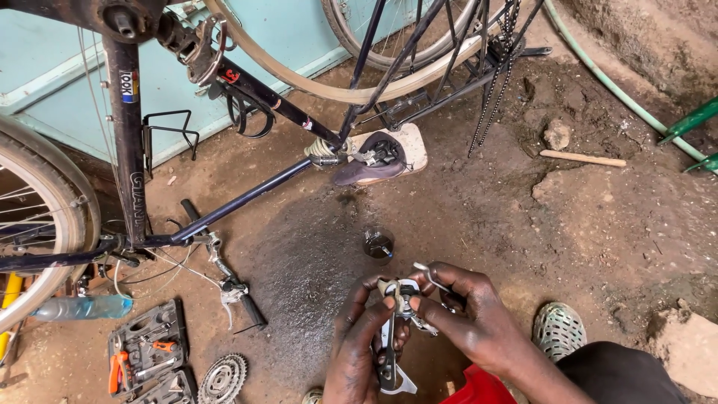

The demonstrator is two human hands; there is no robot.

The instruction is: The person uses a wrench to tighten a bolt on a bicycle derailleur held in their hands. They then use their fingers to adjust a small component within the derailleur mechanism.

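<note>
Head view. Rear derailleur (pixel 394 329) held low and near, centre of scene, over the dirt floor (pixel 598 217). Long axis runs near to far; cage end points toward the person, body end away. Left hand (pixel 359 352): fingers curled around the cage, thumb pressed on its upper part. Right hand (pixel 467 318): fingers pinched on the body end, touching a thin metal tool (pixel 430 275). Small dark cup (pixel 378 245) just beyond. Upturned bicycle (pixel 224 112) far left; tool case (pixel 146 348) near left.
</note>
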